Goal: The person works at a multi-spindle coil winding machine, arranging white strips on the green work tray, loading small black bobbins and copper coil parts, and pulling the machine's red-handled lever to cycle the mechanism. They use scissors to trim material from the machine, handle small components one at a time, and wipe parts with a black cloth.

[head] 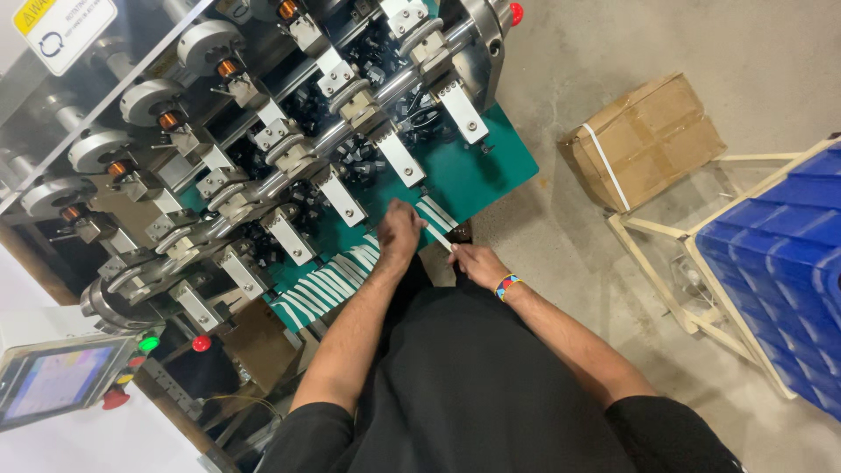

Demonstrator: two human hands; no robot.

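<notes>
Black shirt (491, 385) of mine fills the near foreground, both bare forearms reaching out to the green desk (477, 166). Left hand (399, 235): fingers curled down onto the row of white strips (328, 285) lying side by side along the desk edge; right hand (477, 263), beaded wristband (506, 285) on it, pinches one white strip (441, 238) at the desk's near edge. Also present: winding machine (263, 131) behind the desk, cardboard box (644, 140) on the floor, blue crates (788, 263) at right.

I am standing in a factory workshop: before me runs a multi-station winding machine (263, 149) with rows of metal spindles, a control screen (54, 383) with red and green buttons, bare concrete floor (596, 52), a strapped cardboard box (644, 140) and stacked blue plastic crates (788, 254).
</notes>
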